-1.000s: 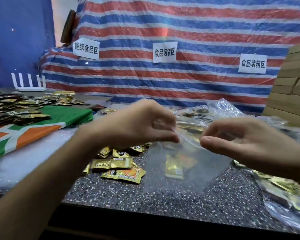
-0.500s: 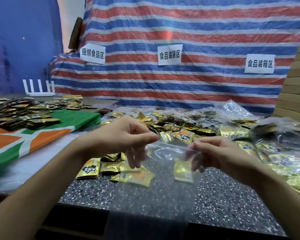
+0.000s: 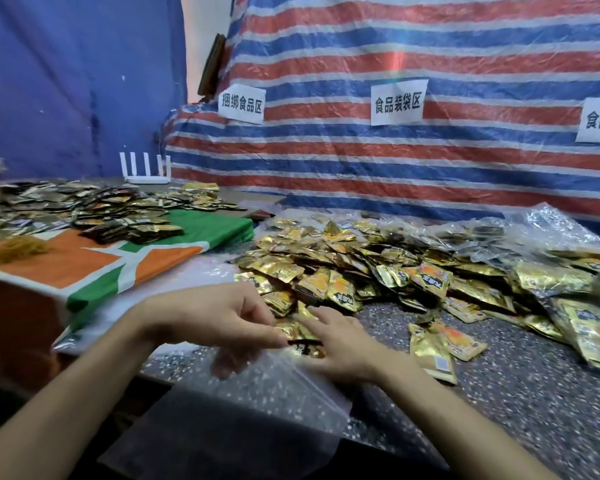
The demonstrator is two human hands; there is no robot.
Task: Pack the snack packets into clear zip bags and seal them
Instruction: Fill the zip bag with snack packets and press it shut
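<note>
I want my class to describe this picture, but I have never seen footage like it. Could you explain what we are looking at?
There is no machine here. A person wears a camera on the head, so the single view looks forward and down at their own hands. The left hand pinches the mouth of a clear zip bag. The right hand reaches with straight fingers to the nearest gold packets. Many more are heaped on the speckled table. A green-and-orange cloth lies on the left.
</note>
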